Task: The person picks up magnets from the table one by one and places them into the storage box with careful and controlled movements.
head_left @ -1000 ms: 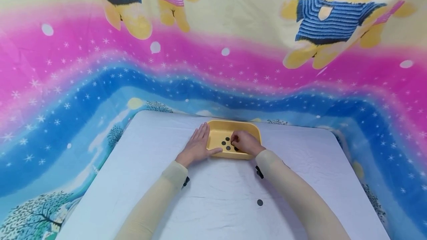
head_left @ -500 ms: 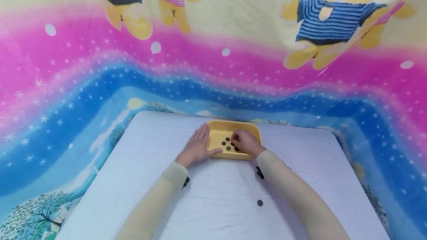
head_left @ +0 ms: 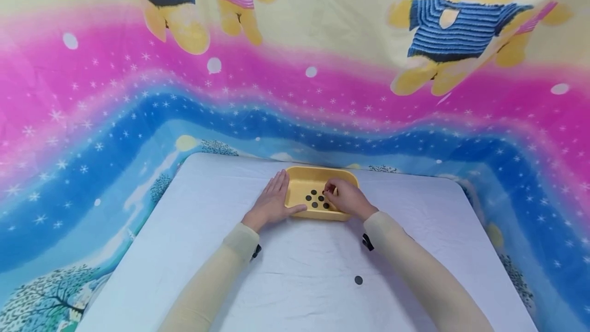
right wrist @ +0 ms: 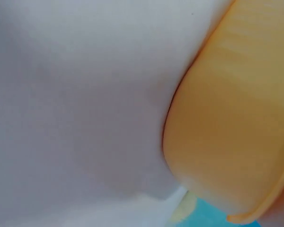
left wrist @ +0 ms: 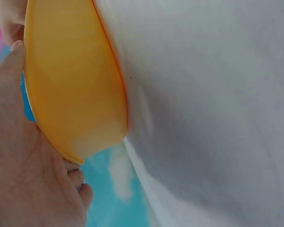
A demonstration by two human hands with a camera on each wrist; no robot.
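Note:
A yellow rectangular tray sits at the far side of the table. Several small dark round discs lie flat on its floor. My left hand rests against the tray's left end, fingers straight and thumb along the front rim; in the left wrist view this hand lies at the rim. Reaching over the tray's right side, my right hand has its fingers curled, with thumb and fingertips pinching a dark disc that they partly cover. The right wrist view shows mostly the tray's outer wall.
Another dark disc lies alone on the white tabletop, nearer to me and between my forearms. Behind the table hangs a patterned cloth with bears and snowflakes.
My right hand has drawn back slightly to the right, uncovering a disc on the tray floor that its fingertips were over. The left hand and the lone disc have stayed put.

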